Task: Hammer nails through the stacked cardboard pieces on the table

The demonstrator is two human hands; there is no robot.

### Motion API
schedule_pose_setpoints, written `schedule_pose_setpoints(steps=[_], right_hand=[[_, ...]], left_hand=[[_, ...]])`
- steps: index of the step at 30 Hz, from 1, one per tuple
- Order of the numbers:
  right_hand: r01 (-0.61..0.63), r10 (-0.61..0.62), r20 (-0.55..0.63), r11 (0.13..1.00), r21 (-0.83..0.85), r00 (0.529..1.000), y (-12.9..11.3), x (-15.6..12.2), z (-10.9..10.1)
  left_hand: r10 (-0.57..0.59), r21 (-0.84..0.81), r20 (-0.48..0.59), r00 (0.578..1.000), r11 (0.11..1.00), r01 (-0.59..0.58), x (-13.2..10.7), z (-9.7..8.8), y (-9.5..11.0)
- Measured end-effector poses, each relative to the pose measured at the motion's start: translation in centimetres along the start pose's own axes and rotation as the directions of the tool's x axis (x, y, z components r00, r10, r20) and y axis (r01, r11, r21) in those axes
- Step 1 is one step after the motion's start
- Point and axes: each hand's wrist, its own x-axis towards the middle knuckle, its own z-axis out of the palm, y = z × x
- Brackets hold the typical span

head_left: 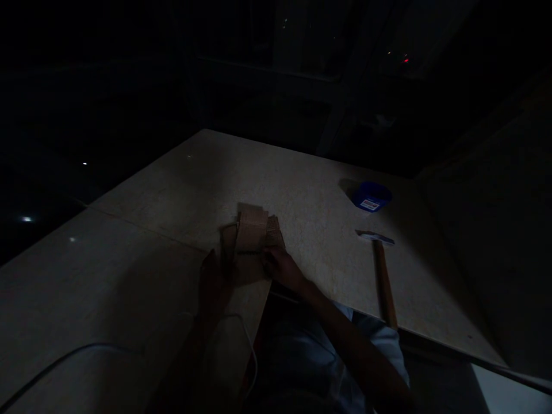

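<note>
The scene is very dark. A small stack of pale wooden pieces (253,231) lies on the light tabletop (181,190) near its front edge. My left hand (214,277) rests against the left side of the pieces. My right hand (280,265) touches their right lower corner, with the fingers curled onto the wood. How firmly either hand grips is hard to see in the dim light.
A hammer (381,269) with a wooden handle lies to the right, head away from me. Beyond it sits a small blue tub (371,196) with a white label. A thin cable (86,352) runs over the table at the lower left. The surroundings are black.
</note>
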Motion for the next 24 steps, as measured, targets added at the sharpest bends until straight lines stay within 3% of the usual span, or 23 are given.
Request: schedule_pose_setpoints(steps=[2, 4, 8, 10, 15, 19, 24], right_hand=[[0.022, -0.022, 0.015, 0.999, -0.037, 1.0, 0.0, 0.4, 0.0], [0.046, -0.044, 0.023, 0.996, -0.07, 0.999, -0.2, 0.8, -0.1], [0.081, -0.081, 0.01, 0.988, -0.132, 0.997, -1.2, 1.6, -0.5], [0.109, -0.11, 0.006, 0.977, -0.185, 0.994, -1.9, 1.9, -0.6], [0.217, -0.187, 0.116, 0.909, -0.355, 0.975, -2.1, 3.6, -0.2], [0.291, -0.217, 0.242, 0.898, -0.33, 0.946, -1.1, 5.1, 0.1], [0.352, -0.27, 0.305, 0.9, -0.257, 0.913, -0.5, 5.7, -0.5]], left_hand=[[0.195, 0.161, -0.061, 0.979, 0.97, -0.183, -0.7, 0.3, 0.6], [0.349, 0.191, -0.087, 0.933, 0.925, -0.328, -1.4, 0.9, 1.2], [0.588, 0.158, 0.032, 0.808, 0.796, -0.585, -2.8, 2.2, 1.5], [0.615, 0.148, 0.115, 0.78, 0.766, -0.626, -3.1, 2.6, 1.4], [0.574, 0.147, 0.208, 0.792, 0.782, -0.606, -3.2, 2.5, 1.4], [0.549, 0.112, 0.24, 0.801, 0.804, -0.585, -3.3, 2.1, 1.7], [0.544, 0.093, 0.248, 0.802, 0.81, -0.578, -3.5, 2.1, 1.4]])
